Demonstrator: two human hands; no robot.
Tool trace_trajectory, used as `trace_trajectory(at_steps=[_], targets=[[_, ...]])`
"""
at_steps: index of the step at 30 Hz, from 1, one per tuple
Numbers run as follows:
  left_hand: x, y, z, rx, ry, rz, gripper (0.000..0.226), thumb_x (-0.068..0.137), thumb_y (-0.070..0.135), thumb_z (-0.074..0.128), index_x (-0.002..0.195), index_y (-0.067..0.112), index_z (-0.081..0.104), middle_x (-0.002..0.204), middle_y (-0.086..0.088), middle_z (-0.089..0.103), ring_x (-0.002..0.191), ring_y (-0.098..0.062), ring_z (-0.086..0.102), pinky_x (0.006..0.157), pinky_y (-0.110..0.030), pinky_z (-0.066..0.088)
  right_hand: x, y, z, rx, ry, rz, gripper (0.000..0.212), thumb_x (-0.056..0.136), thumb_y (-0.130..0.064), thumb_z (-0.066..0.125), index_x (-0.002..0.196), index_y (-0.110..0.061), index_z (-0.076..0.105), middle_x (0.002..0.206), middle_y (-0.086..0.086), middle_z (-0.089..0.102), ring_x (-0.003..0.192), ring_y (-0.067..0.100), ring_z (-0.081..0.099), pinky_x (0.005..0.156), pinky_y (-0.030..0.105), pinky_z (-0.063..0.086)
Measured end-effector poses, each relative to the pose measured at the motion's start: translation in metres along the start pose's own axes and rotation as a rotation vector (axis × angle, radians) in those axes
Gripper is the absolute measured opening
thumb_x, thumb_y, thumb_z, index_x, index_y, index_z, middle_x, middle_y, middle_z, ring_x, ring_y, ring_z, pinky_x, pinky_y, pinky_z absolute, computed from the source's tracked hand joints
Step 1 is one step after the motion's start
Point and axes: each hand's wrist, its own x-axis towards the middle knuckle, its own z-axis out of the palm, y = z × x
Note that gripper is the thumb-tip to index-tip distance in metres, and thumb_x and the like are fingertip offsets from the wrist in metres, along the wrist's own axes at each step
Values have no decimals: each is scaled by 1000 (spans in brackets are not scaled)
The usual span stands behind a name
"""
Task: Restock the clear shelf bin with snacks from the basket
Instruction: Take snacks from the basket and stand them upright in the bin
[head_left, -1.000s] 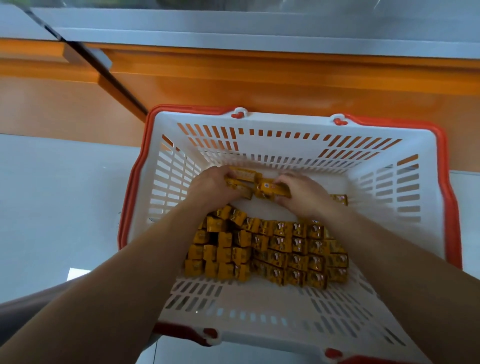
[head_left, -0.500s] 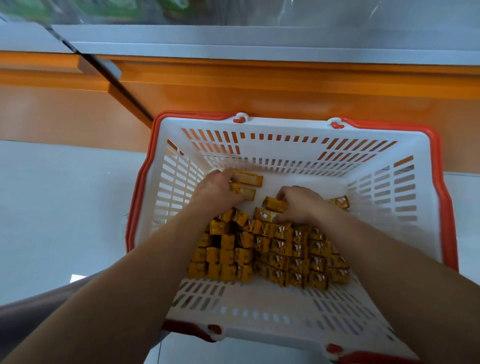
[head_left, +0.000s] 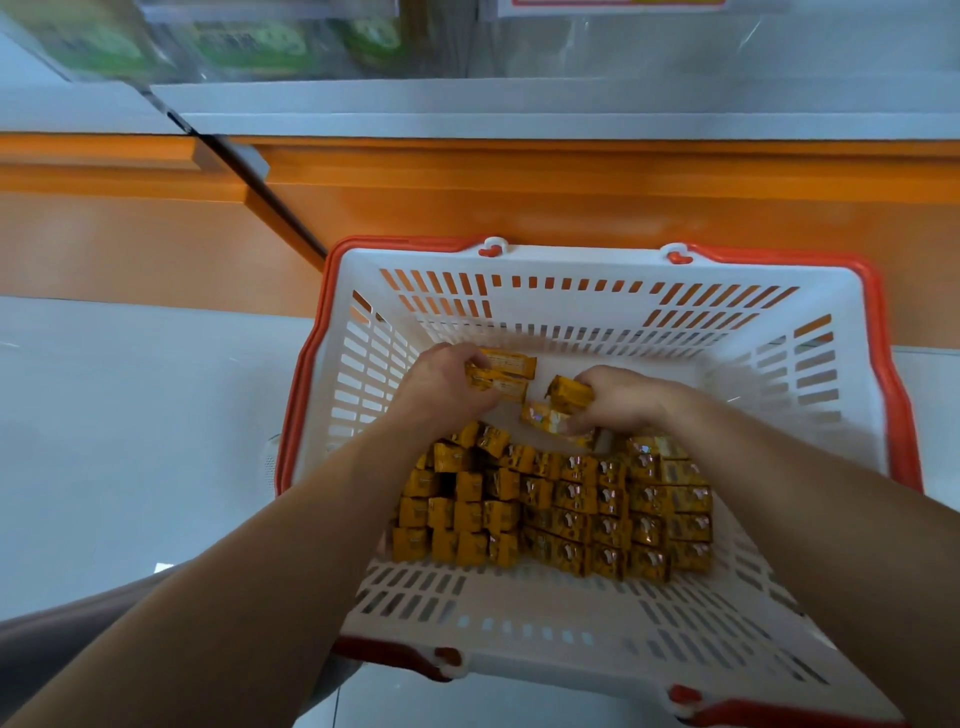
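Curled round two yellow snack bars near far end of basket floor: left hand. Pinching a third bar just beside these: right hand, with a fourth bar under its fingertips; whether gripped or merely touched, cannot tell.

Behind everything, along far side: orange shelf base under grey shelf edge.

Placed close before that base: white slotted basket, red rim.

Packed in tight rows across middle and near part of basket floor, between both forearms: remaining snacks.

Blurred at top left, behind clear plastic: green packs.
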Motion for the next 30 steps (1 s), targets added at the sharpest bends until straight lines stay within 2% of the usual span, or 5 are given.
trace_trajectory(at_steps=[11,14,17,22,30], targets=[[-63,78,-115,-182,-60,27,39,83,41,83,117,25,71,108,0,71,96,-19,69,77,-30,55,-149,-50,-86,360,88,-206,33,81,-23,82,109,-20,66,97,0,74,85,15,70,78,36,58],[-102,114,-160,-556,-22,59,16,87,25,81,101,28,74,87,4,77,78,-7,72,67,-20,54,-209,-88,-108,557,178,-309,31,77,-25,81,104,-15,67,84,-1,74,74,15,68,62,32,54],[-149,153,-193,-1034,6,44,9,88,9,76,93,16,77,97,-14,75,90,-23,72,85,-33,55,-273,-123,-121,769,375,-436,46,64,-36,79,103,-16,68,83,1,74,75,20,67,72,39,52],[-216,195,-208,-1414,-60,162,47,72,6,78,117,-1,67,118,-21,74,107,-29,72,88,-35,58,-360,-151,-113,948,449,-644,18,70,-36,75,84,-25,76,81,4,74,71,18,69,70,37,55],[-237,214,-190,-1224,-62,192,59,69,16,78,125,20,60,108,-12,74,91,-24,71,80,-37,50,-366,-160,-81,1035,463,-654,30,77,-31,71,104,-19,75,106,11,76,95,28,72,77,40,57]])
